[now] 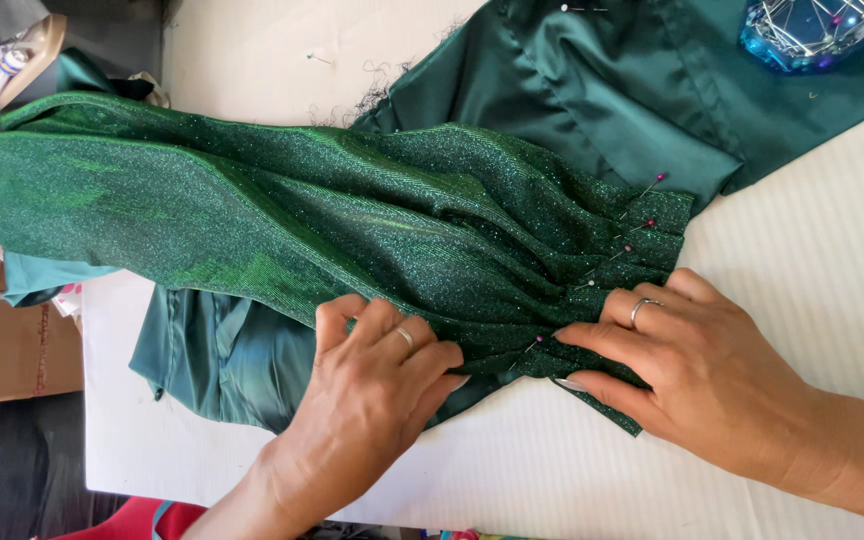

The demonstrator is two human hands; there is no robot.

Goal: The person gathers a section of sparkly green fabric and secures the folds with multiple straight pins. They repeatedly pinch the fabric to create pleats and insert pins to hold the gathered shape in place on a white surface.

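Only packaging in view: a brown cardboard box (7, 350) at the left edge, beside and below the white worktop (812, 270), boxy, plain flat face, partly cut off by frame; no labels, signs, screens visible.

Bright, even daylight, sharp through the middle

Sheen streaks the glittery green fabric (352, 210) toward nine o'clock; soft shadows sit beneath both hands at six; the corner at one o'clock looks slightly soft, perhaps glare.
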